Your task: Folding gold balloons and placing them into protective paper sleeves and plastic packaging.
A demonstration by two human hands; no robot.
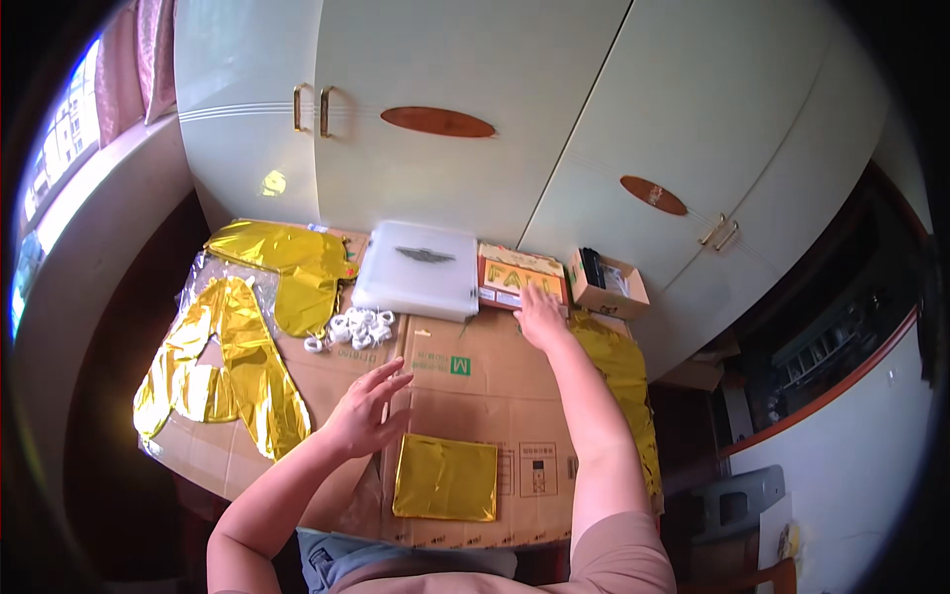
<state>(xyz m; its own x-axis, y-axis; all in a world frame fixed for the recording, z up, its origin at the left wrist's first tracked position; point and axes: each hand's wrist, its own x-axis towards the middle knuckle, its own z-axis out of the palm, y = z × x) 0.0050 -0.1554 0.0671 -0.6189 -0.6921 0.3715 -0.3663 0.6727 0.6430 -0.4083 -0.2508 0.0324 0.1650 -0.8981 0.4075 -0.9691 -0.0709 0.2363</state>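
Note:
My right hand (540, 315) reaches to the back of the cardboard-covered table, fingers stretched over the front of a red and yellow printed box (550, 265). Whether the fingertips touch it I cannot tell. My left hand (371, 408) hovers over the middle of the cardboard (485, 396), its fingers apart and nothing in them. Below and to the right of it lies a flat, folded square of gold foil (445, 480), near the table's front edge. Several small white ribbon rolls (361, 328) are heaped beyond my left hand.
Flat gold foil balloons (259, 361) spread over the left side. More gold foil (618, 366) lies under my right forearm's outer side. A translucent plastic case (418, 272) and a small open carton (608, 285) holding a black item flank the printed box. Pale cabinets (426, 59) stand behind.

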